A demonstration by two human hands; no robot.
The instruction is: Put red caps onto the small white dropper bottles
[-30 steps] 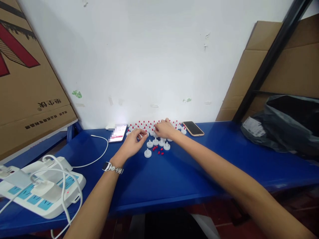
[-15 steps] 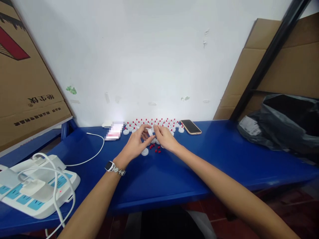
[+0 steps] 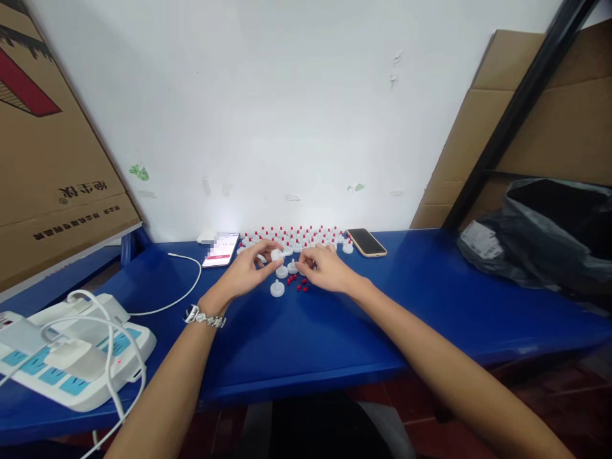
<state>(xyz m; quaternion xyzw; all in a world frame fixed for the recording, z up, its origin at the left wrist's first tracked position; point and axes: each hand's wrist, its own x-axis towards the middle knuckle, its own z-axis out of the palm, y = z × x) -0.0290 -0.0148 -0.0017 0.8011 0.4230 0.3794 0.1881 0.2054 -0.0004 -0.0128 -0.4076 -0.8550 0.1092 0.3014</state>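
- While my left hand (image 3: 246, 268) pinched a white piece (image 3: 276, 255) between thumb and fingers above the blue table (image 3: 310, 344), its stem pointed across toward my other hand, and I could make out no red on it.
- My right hand (image 3: 329, 269) had its thumb and fingertips drawn close together, just beside a bare-stemmed piece (image 3: 292, 267); whether anything small sat between them, I cannot tell.
- Most of the lot looked done to me: along the foot of the wall (image 3: 296, 127) stood a crowd of capped pieces (image 3: 348, 248), white bases down and red tips up, though my fingers hid some of them.
- What was left, as far as I could judge, lay near me. A lone uncapped piece (image 3: 277, 289) stood upright at the front, with another bare one (image 3: 282, 272) just behind it, and more may have been hidden by my right hand.
- Loose red caps (image 3: 299, 288) lay in a small scatter on the table, right of the front piece and below my right fingertips, on no stem yet.
- Beyond the crowd's ends lay a lit phone (image 3: 220, 250) on the left and a dark phone (image 3: 367, 243) on the right, both clear of my fingers.
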